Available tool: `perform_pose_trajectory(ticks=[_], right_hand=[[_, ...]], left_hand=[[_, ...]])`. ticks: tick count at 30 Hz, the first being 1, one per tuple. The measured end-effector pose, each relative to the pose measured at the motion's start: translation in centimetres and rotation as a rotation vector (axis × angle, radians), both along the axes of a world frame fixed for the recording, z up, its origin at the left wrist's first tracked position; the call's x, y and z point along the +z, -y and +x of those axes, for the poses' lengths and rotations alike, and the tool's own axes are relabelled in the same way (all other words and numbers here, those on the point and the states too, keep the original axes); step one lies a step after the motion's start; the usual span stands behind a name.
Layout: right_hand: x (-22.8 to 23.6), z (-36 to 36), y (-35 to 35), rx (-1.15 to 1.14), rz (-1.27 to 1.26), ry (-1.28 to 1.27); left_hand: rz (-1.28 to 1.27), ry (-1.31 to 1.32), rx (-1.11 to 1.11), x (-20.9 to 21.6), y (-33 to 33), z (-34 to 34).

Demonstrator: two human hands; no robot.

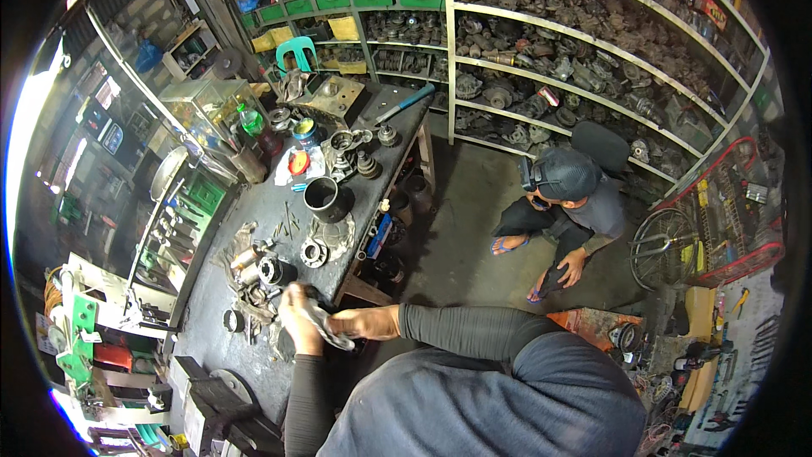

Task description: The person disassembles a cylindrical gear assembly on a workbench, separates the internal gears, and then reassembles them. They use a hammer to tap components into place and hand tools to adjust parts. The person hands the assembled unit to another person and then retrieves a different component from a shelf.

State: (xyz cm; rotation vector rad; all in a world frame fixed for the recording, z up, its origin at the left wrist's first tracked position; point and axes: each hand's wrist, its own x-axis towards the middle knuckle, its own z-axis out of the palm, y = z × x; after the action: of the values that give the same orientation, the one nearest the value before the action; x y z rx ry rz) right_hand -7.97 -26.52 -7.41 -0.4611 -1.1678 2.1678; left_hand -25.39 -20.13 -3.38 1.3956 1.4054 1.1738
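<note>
Over the front edge of the dark workbench (207,305), both hands are closed on a crumpled greyish cloth (340,340). My left hand (301,322) grips it from the left, fingers curled around it. From the right, my right hand (364,322) pinches the other side. Whether a part sits inside the cloth is hidden. Just beyond my left hand lie a dark cylindrical metal part (272,271), a small metal ring (233,320) and a heap of greasy rags and parts. A round flanged metal piece (314,254) rests farther along the bench.
A black pot (326,199), a green-capped bottle (250,121) and stacked gears (368,165) stand farther back. A bench vise (224,402) is at near left. To the right, another person (567,203) sits low before shelves (575,63) full of metal parts.
</note>
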Motion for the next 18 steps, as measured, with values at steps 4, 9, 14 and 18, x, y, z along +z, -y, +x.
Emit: perform_pose_trajectory(ticks=[4,9,14,18], right_hand=[[7.3,-1.5,2.8,-0.547,0.785,0.603],[5.1,-1.9,-0.5,-1.116,1.115,0.608],[4.9,-1.5,-3.6,-1.032,0.739,0.652],[2.0,0.6,-6.8,-0.868,0.109,0.146]], left_hand=[[-0.406,0.928,-0.231,1.0,-0.1,-4.7],[-0.283,0.908,-0.170,4.3,6.9,0.4],[-0.389,0.945,-0.441,1.7,8.9,-1.3],[0.085,0.304,-0.774,8.2,10.2,0.9]])
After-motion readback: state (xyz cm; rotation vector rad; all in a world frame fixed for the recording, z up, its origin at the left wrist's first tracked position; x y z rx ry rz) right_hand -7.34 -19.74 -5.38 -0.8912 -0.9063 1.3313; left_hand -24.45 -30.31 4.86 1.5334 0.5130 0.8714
